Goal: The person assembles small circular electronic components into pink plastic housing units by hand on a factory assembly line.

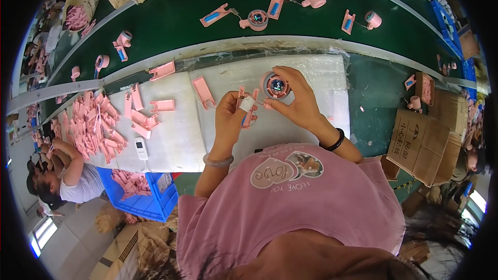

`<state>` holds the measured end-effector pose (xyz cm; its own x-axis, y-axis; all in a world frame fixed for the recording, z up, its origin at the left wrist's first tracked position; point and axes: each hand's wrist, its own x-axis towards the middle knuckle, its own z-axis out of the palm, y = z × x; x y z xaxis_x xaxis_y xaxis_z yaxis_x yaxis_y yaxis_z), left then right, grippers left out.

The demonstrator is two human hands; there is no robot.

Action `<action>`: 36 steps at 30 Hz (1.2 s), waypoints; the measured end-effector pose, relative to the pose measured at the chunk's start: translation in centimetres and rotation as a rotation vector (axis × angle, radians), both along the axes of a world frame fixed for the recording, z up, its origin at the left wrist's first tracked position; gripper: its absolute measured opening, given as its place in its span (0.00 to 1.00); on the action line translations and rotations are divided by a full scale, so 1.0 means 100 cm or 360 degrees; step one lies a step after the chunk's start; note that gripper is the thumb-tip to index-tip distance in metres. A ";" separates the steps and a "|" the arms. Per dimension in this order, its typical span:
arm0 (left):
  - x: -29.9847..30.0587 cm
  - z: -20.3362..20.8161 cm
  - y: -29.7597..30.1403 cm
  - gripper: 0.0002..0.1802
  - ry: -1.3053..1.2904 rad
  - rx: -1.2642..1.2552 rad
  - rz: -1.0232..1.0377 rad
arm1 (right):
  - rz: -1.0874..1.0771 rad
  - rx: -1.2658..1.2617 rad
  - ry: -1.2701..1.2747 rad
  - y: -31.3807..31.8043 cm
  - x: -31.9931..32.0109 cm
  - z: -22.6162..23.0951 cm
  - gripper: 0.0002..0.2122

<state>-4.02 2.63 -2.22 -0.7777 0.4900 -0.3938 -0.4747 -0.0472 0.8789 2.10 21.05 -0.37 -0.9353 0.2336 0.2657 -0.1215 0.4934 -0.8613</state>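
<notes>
My right hand (302, 101) grips a round pink housing (269, 95) with a grey rim, its open face showing a lit display and circuit parts. My left hand (228, 119) is closed on a pink handle shell (256, 94) with a blue battery (244, 120) in it. A white wrap or tape (247, 105) covers part of that shell or a finger; I cannot tell which. Thin wire shows beside the shell, and the two parts are held close together over the white padded mat (324, 80). Left of my hands lies a loose pink handle cover (203, 93).
Pink covers (93, 124) are heaped at the left, near a small white device (140, 148). A blue bin (155, 202) holds more. Beyond the mat, a green conveyor (181, 21) carries wired pink assemblies (258, 19). Cardboard boxes (423, 145) stand right; another person (78, 181) sits left.
</notes>
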 end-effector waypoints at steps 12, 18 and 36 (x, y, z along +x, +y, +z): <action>-0.048 -0.013 -0.007 0.10 0.0010 -0.0087 0.0090 | 0.0129 -0.0700 -0.0388 0.002 -0.049 -0.057 0.29; -0.141 -0.034 -0.033 0.09 0.0219 -0.0024 0.0150 | 0.0390 -0.0873 -0.0332 -0.011 -0.126 -0.102 0.22; -0.305 -0.087 -0.038 0.30 0.2178 -0.1541 0.1002 | 0.0171 0.1397 -0.0586 0.001 -0.277 -0.116 0.08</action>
<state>-34.49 -1.12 -10.87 -0.7245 0.0297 0.6886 0.4266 0.8041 0.4141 -25.57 21.15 -12.02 -1.0000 -0.0011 -0.0099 0.0007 0.9832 -0.1827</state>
